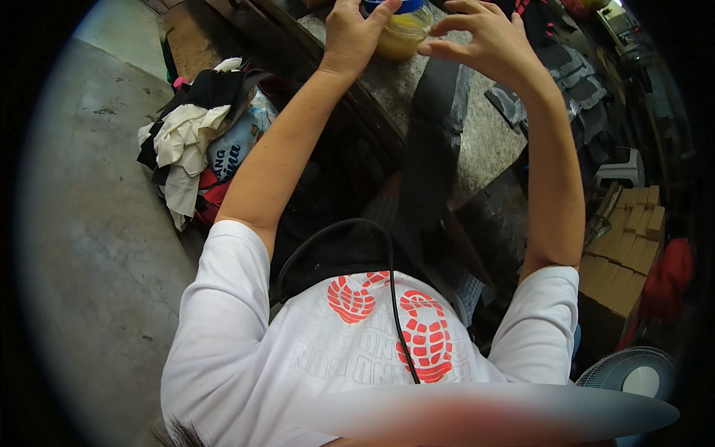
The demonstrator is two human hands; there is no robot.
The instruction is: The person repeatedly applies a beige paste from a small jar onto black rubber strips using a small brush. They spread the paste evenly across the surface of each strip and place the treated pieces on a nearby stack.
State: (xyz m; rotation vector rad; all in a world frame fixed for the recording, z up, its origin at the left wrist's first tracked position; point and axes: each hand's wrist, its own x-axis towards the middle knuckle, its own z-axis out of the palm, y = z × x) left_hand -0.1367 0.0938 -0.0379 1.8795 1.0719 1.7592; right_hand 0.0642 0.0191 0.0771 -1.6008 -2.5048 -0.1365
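Note:
A clear jar (398, 45) with yellowish contents and a blue lid (402, 6) stands at the top edge of the view, on the worn, speckled tabletop (488, 153). My left hand (354, 37) grips the jar on its left side, its thumb lying over the blue lid. Close by the jar's right side, my right hand (488, 37) has its fingers curved and spread; whether its thumb tip touches the glass I cannot tell. A dark strip of material (441, 97) lies on the table below the jar and hangs over the near edge.
Left of the table, a heap of cloth scraps (186, 134) sits on the concrete floor (97, 223). Black padded pieces (581, 86) lie at the right. Beyond my right elbow are stacked cardboard boxes (622, 257), a grey plastic stool (622, 167), red cloth (666, 279) and a fan (633, 376).

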